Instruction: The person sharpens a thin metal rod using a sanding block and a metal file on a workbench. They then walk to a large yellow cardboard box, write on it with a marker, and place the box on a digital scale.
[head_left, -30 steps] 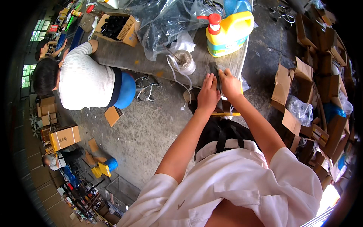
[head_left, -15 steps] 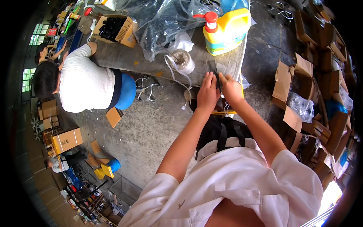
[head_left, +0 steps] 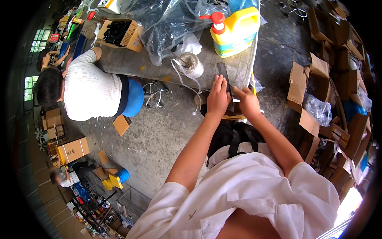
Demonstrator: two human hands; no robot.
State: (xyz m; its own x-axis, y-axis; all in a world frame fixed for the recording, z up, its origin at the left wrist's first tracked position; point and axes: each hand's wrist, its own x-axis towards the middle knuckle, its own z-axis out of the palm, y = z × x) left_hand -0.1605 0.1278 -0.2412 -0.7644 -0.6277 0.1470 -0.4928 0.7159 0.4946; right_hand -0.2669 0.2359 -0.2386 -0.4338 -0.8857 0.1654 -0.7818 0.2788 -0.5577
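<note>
My left hand [head_left: 218,97] lies along a dark flat strip [head_left: 222,70] near the bench's front edge, its fingers together and pressing the strip down. The strip points away from me, and its near end passes beside my left thumb. Just to the right of it, my right hand [head_left: 248,102] is curled closed, the index finger towards the strip. What it grips, if anything, is hidden. A pale flat piece [head_left: 240,75] shows on the bench beside the strip. To the left stands a white tub [head_left: 192,66] with a stick in it and a white cord hanging from it.
A yellow pump jug [head_left: 234,34] stands beyond my hands on the bench [head_left: 131,59]. Clear plastic sheeting [head_left: 167,24] and a carton [head_left: 132,36] of black parts lie farther left. A person in white [head_left: 93,87] sits at left on a blue stool [head_left: 134,96]. Cardboard boxes [head_left: 298,85] are piled at right.
My right hand has slid towards me and slightly right along the strip. My left hand stays on it. The whole view has shifted a little.
</note>
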